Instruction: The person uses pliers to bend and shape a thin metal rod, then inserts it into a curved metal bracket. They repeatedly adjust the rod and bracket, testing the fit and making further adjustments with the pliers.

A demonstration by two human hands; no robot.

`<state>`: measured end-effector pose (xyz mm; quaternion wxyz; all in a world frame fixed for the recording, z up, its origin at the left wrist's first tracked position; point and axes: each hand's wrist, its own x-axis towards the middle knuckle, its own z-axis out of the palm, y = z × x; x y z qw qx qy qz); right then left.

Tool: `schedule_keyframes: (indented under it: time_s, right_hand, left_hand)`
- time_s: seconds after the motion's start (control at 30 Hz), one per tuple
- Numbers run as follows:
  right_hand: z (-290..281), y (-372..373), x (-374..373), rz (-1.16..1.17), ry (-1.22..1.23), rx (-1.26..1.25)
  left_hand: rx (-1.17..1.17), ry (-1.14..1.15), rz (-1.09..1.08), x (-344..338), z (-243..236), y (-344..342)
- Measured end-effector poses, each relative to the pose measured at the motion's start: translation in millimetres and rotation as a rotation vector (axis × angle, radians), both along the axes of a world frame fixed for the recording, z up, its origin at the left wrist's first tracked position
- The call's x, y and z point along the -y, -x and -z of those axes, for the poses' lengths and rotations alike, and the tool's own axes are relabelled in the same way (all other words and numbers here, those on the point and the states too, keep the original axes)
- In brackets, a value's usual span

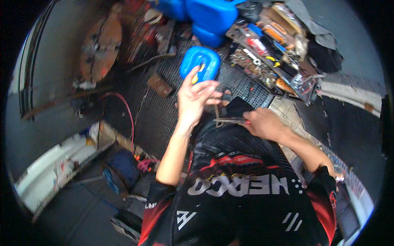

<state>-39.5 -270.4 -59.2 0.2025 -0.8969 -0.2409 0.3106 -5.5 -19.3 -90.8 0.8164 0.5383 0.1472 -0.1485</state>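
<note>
Scissors-like tool (232, 120) | right hand (264, 123): gripping it | left hand (193, 100): half-curled, hold unclear | step: seemingly working tan strip (217, 111) | next: wants strip steadied

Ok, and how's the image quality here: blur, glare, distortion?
Head view: soft overall, smearing the clutter at upper right; the left hand stays readable, but the slim tool in the right hand lacks crisp detail. Head view: pale highlights on the blue object beyond the left hand; fisheye bending, black corners.

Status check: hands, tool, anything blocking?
Right hand grips tool. Left hand raised, grip unclear. Thin strip by tool's tip. Blue object behind left hand, clear of tool.
</note>
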Motion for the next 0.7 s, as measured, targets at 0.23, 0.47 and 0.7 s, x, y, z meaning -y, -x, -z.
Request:
schedule_keyframes:
  time_s: [0.23,0.47,0.7]
  right_hand:
    - [76.0,17.2,34.0,0.031,0.032,0.073]
    - [222.8,46.1,176.7,1.073,-0.245,-0.133]
    - [295.6,-25.2,315.1,1.765,0.134,0.075]
  left_hand:
    - [0.022,-0.267,-0.098,7.4,23.6,-3.5]
    - [0.016,-0.415,0.009,36.2,31.6,1.0]
    - [-0.037,-0.45,0.406,76.4,49.1,16.5]
